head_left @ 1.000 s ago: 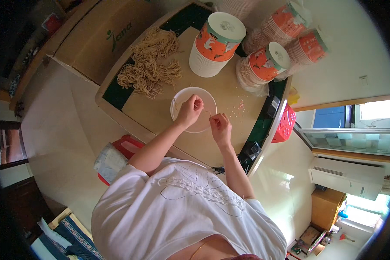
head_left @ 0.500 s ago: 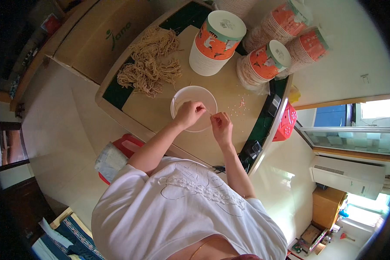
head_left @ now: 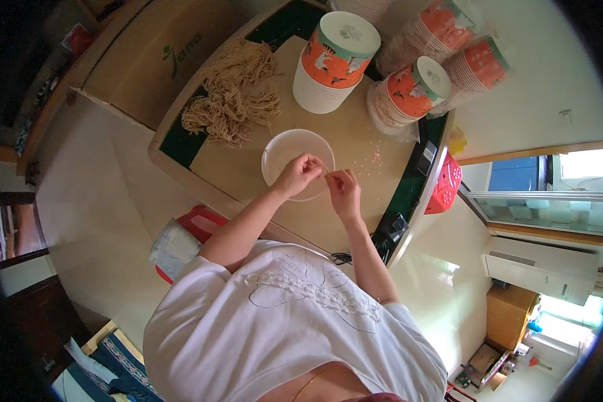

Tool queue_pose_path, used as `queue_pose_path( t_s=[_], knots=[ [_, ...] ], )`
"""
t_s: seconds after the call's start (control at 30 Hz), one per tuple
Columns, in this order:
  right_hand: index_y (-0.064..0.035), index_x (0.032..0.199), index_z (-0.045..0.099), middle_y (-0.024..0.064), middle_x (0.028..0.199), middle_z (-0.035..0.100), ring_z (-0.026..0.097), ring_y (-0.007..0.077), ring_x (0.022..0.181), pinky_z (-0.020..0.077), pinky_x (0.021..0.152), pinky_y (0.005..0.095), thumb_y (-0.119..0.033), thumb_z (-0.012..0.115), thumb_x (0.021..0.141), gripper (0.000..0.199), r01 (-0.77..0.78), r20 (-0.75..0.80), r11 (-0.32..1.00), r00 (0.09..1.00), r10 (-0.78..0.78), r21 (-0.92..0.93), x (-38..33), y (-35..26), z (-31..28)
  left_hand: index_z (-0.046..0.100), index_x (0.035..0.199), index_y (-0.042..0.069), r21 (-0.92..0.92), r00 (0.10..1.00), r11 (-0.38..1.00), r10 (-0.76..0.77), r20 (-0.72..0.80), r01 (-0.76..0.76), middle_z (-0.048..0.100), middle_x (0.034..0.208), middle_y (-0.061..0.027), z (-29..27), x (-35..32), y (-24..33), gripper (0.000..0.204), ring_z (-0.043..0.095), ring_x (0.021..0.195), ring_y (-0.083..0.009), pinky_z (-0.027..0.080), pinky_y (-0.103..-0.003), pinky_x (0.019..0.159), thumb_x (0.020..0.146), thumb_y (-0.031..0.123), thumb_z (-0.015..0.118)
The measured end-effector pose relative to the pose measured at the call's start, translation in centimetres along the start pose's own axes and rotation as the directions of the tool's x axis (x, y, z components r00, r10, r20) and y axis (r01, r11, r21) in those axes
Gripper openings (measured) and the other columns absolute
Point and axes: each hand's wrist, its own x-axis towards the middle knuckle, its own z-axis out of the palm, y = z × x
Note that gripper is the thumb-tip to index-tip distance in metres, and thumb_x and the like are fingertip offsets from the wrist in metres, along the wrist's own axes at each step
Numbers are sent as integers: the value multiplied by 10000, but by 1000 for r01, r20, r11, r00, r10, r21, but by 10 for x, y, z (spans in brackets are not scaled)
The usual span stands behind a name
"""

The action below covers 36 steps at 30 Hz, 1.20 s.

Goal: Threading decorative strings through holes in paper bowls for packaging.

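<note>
Over the right half of a round white tub, my two hands meet almost fingertip to fingertip. The fingers of my left hand are pinched together on what looks like a thin beige cord. My right hand pinches beside it, at the tub's right edge, and the same thin strand seems to run between them. Its ends are too fine to follow. Beyond the tub, to the left, lies a tangled heap of beige cord. Small pink and white beads are scattered on the board right of the tub.
A tall stack of orange and white paper buckets stands upside down behind the tub. More bagged stacks fill the back right. A large cardboard box borders the table's left side. Dark adapters and a red stool sit rightward.
The whole view has shifted slightly. My hands stay pinched close together over the tub, the left one tilted a little differently. Nothing has been let go.
</note>
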Motion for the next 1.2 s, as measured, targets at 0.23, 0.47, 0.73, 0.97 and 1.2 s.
queue_pose_path(
  t_s=[0.23, 0.47, 0.73, 0.97, 1.2],
  knots=[
    [-13, 799, 621, 79, 732, 536, 532, 149, 605, 437, 547, 265, -51, 684, 785, 75, -29, 11, 999, 1000, 29, 14, -1, -5, -1, 654, 856, 7, 396, 992, 912, 124, -11, -110, 648, 740, -35, -8, 1, -3, 80, 581, 660, -80, 461, -233, 598, 822, 68, 615],
    [-9, 765, 599, 79, 713, 534, 529, 156, 598, 433, 541, 273, -44, 683, 777, 92, -17, 13, 1000, 1000, 17, 15, -1, 0, 1, 576, 924, 75, -7, 973, 996, -87, -216, 88, 531, 649, 40, -1, -1, 13, 89, 423, 491, -38, 331, -226, 425, 849, 113, 603],
    [-4, 760, 576, 97, 705, 539, 530, 184, 595, 441, 545, 284, -17, 654, 780, 81, 47, 33, 999, 998, -47, 6, -5, -3, 0, 526, 939, 110, -460, 901, 835, -407, -148, 302, 449, 622, 65, 0, -5, 12, 151, 360, 461, -30, 250, -209, 389, 824, 146, 616],
    [-11, 804, 591, 103, 760, 556, 549, 205, 625, 461, 558, 301, -12, 659, 772, 76, 40, -4, 998, 999, -40, -41, -2, -8, -6, 623, 797, 3, 488, 997, 873, -31, 70, -7, 639, 704, -51, -21, -17, 27, 132, 569, 626, -88, 467, -260, 580, 806, 129, 661],
    [-46, 851, 637, 101, 809, 576, 590, 225, 703, 491, 602, 307, -14, 674, 759, 103, 75, 40, 997, 996, -75, 1, -4, -24, 4, 592, 811, 9, 447, 981, 873, 175, 84, -194, 554, 626, -27, -6, -44, 50, 117, 468, 559, -81, 399, -255, 524, 867, 111, 596]
  ],
)
